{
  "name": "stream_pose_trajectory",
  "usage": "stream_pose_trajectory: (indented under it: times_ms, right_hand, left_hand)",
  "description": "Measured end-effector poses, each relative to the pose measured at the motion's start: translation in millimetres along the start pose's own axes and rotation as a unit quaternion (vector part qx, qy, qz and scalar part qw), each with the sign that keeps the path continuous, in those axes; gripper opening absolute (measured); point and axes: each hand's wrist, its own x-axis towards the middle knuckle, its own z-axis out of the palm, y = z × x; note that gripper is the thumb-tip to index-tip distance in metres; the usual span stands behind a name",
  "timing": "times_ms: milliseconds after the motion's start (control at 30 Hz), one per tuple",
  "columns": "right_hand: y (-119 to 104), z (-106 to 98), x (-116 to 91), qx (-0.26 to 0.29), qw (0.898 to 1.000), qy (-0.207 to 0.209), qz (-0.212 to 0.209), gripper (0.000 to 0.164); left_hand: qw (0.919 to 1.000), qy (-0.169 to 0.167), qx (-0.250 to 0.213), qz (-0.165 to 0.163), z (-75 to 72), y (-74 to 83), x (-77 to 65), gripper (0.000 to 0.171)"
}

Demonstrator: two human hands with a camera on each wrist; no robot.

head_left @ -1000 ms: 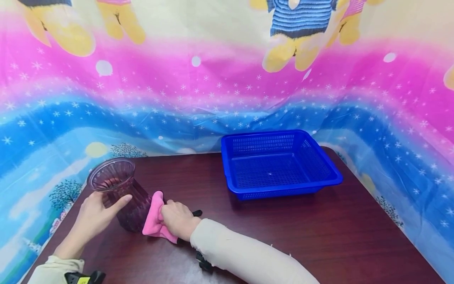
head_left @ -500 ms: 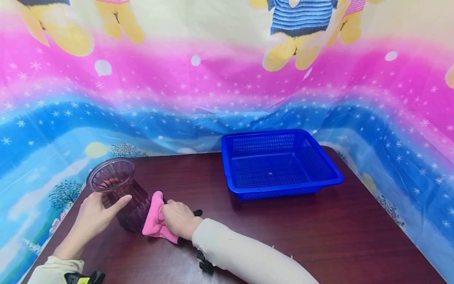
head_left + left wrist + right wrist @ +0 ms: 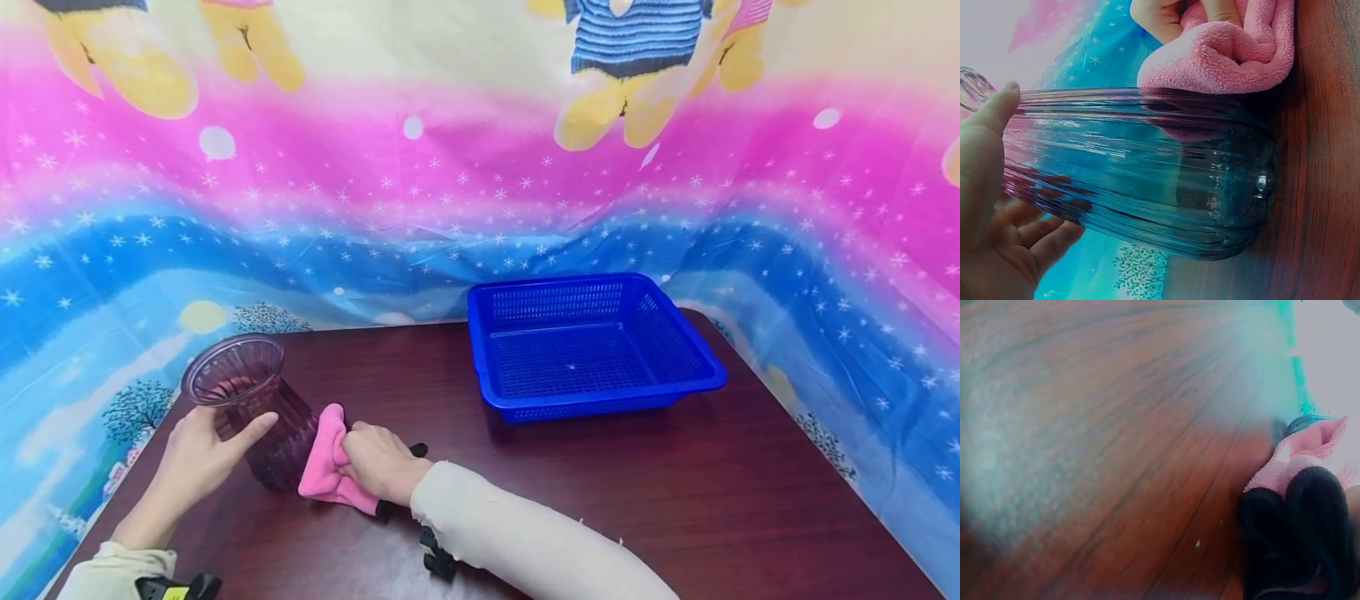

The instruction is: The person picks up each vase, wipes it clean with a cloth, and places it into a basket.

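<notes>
A purple ribbed glass vase [image 3: 285,433] stands on the left of the table, its flared rim facing up. My left hand [image 3: 202,454] grips it below the rim, thumb on the near side and fingers around the far side; the left wrist view shows this left hand [image 3: 991,187] about the vase's neck. Against the vase's lower right side, my right hand [image 3: 378,458] holds a bunched pink cloth [image 3: 326,467]. In the left wrist view the fluffy pink cloth [image 3: 1216,59] touches the glass near its base. The right wrist view shows the cloth [image 3: 1304,450] with black loops in front.
A blue perforated plastic basket [image 3: 592,400] sits at the back right of the dark wooden table [image 3: 675,500]. Behind the table hangs a printed cloth backdrop [image 3: 450,183]. Black straps with devices are on both wrists.
The cloth and right hand have shifted only very slightly at the vase's lower side. The left hand keeps its grip in the same place.
</notes>
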Motion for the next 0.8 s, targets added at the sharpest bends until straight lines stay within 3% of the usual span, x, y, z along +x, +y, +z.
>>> stream_pose_trajectory:
  times_ms: [300, 800]
  right_hand:
    - [-1, -3, 0, 0.016, 1.000, 0.022, 0.007, 0.041]
    - [-5, -16, 4, 0.024, 0.996, 0.083, -0.020, 0.025]
  left_hand:
    - [1.0000, 0.001, -0.002, 0.002, -0.5, 0.3, 0.4, 0.052]
    - [1.0000, 0.001, 0.005, 0.003, -0.3, 1.2, 0.4, 0.049]
